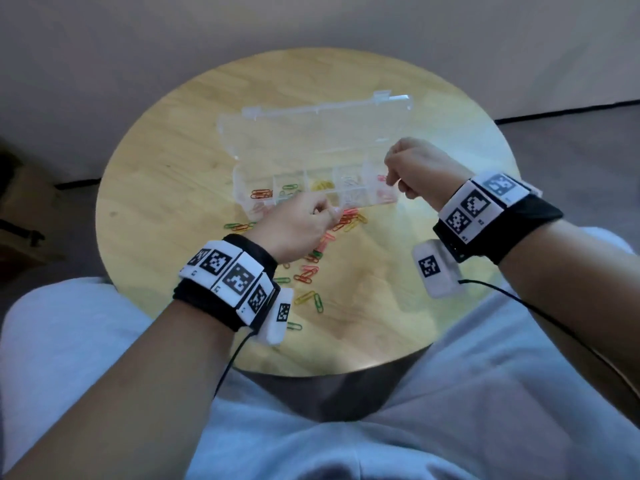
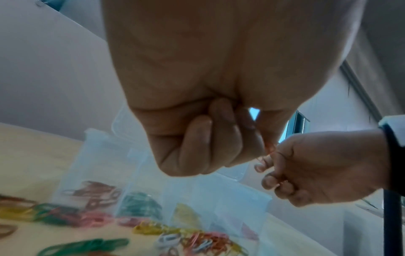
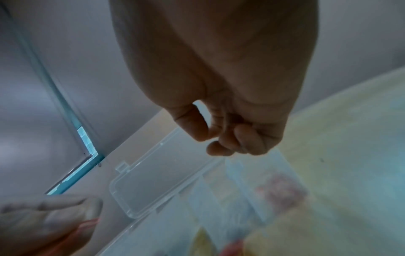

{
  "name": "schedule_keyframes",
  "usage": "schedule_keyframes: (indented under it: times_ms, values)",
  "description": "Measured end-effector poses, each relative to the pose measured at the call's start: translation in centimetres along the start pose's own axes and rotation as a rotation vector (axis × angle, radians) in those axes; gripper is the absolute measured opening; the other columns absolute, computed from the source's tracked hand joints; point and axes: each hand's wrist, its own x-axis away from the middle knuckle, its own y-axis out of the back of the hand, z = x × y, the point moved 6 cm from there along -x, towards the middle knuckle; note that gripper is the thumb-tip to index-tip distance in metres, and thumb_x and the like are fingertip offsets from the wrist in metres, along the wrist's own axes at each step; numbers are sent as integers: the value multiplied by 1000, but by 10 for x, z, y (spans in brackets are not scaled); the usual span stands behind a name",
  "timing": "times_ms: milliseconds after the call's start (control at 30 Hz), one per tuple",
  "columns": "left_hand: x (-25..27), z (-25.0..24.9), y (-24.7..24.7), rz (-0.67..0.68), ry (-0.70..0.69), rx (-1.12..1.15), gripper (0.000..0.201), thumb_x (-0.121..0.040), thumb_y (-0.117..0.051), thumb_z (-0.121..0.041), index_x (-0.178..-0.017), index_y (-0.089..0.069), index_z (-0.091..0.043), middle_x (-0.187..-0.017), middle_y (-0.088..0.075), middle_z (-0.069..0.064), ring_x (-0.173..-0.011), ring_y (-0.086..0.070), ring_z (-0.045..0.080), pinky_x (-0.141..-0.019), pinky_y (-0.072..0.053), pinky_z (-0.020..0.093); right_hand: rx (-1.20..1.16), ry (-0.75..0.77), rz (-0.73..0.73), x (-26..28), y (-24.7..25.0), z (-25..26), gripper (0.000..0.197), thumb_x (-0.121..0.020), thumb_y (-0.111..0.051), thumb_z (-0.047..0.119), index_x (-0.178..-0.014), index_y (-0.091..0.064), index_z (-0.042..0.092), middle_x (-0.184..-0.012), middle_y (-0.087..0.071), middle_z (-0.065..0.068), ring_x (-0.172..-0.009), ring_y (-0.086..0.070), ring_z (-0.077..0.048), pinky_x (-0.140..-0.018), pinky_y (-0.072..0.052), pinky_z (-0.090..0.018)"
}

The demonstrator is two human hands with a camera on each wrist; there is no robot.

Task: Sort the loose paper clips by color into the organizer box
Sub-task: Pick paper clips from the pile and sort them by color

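Note:
The clear organizer box [image 1: 239, 181] lies with its lid [image 1: 322, 129] folded back on the round wooden table [image 1: 156, 168]. Its compartments hold orange, green, yellow, white and pink clips, left to right. Loose colored clips [image 1: 311, 268] are scattered in front of it. My left hand [image 1: 334, 213] hovers at the box's front wall and pinches a pink-orange clip [image 2: 269, 149] between thumb and fingertips. My right hand [image 1: 391, 178] hangs over the pink right-end compartment, fingers curled; no clip shows plainly in it in the right wrist view [image 3: 217, 140].
The table edge curves close to my lap, with my grey-trousered legs under it. Cables run from both wrist bands. Loose clips [image 2: 197, 242] also lie heaped right against the box's front. A dark object stands on the floor at the far left.

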Motion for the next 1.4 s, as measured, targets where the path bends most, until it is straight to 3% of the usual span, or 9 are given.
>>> schedule_keyframes:
  times_ms: [167, 267, 400, 567, 700, 900, 1033, 1167, 1400]
  values:
    - [-31, -32, 11, -96, -44, -49, 28, -92, -60, -40, -80, -66, -16, -72, -63, -4, -64, -57, 12, -56, -42, 26, 2, 131, -106, -14, 17, 38, 22, -84, -33, 6, -90, -51, 16, -88, -67, -9, -78, -57, -22, -69, -46, -36]
    - [-50, -43, 13, -182, -21, -78, 24, -88, -62, -40, -78, -68, -18, -80, -67, -2, -77, -61, 15, -67, -46, 29, 97, 121, -37, -16, 5, 33, 25, -89, -40, 12, -110, -54, 15, -102, -65, -8, -91, -61, -24, -81, -51, -37]
    - [-76, -57, 7, -222, 19, -119, 20, -87, -61, -37, -83, -67, -18, -88, -70, 1, -87, -65, 21, -78, -52, 32, -41, 165, -157, -10, 17, 17, 32, -95, -49, 23, -127, -50, 22, -105, -56, 2, -79, -53, -6, -64, -39, -23]
    - [-108, -79, -3, -199, 28, -224, 24, -86, -65, -31, -92, -70, -9, -92, -71, 6, -89, -66, 24, -70, -49, 29, -322, 213, -343, 13, 40, -12, 29, -90, -52, 22, -119, -52, 22, -100, -62, 3, -96, -63, -18, -83, -49, -34]
    - [-123, -82, -16, -119, 59, -282, 25, -82, -73, -28, -94, -71, -7, -90, -71, 8, -87, -68, 25, -65, -47, 28, -384, 187, -372, 20, 49, -34, 27, -92, -51, 18, -119, -52, 21, -93, -61, 6, -84, -65, -12, -82, -51, -33]
    - [-127, -85, -19, -141, 58, -245, 22, -81, -74, -21, -98, -73, -8, -93, -73, 7, -89, -69, 21, -78, -56, 32, -441, 184, -388, 18, 46, -45, 20, -90, -52, 18, -109, -54, 25, -94, -62, 3, -73, -66, -8, -82, -53, -37]
    - [-117, -87, -15, -149, 9, -182, 20, -86, -68, -17, -105, -73, -15, -105, -72, 2, -99, -65, 16, -81, -51, 24, -400, 206, -345, 17, 34, -46, 17, -89, -53, 17, -102, -57, 26, -97, -65, -1, -66, -66, -5, -76, -53, -38]
    - [-98, -86, -3, -168, -51, -152, 27, -89, -60, -16, -114, -70, -21, -114, -68, -4, -106, -61, 10, -86, -46, 19, -332, 255, -292, 19, 29, -43, 15, -87, -53, 9, -95, -61, 19, -86, -65, -2, -58, -63, -8, -64, -48, -30]
    - [-47, -70, 24, -123, -75, -159, 20, -89, -58, -21, -104, -71, -22, -91, -67, -9, -76, -60, 3, -65, -43, 18, -118, 305, 3, 32, -10, -32, 20, -88, -54, 4, -84, -64, 21, -71, -66, 1, -55, -60, -12, -58, -46, -27]
